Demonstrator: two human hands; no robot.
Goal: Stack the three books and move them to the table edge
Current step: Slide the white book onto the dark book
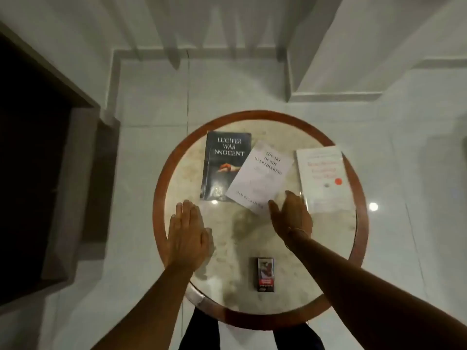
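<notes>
3 books (260, 175) lie unstacked, middle one tilted.

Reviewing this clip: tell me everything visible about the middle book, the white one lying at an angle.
The middle white book is a thin paperback with a plain pale cover and dark, partly blurred title lettering. It lies flat, closed and face up on the round table, rotated clockwise. Its left edge overlaps the dark book; a small gap separates it from the white book at the right. The right hand reaches its near corner, fingertips at its edge.
</notes>
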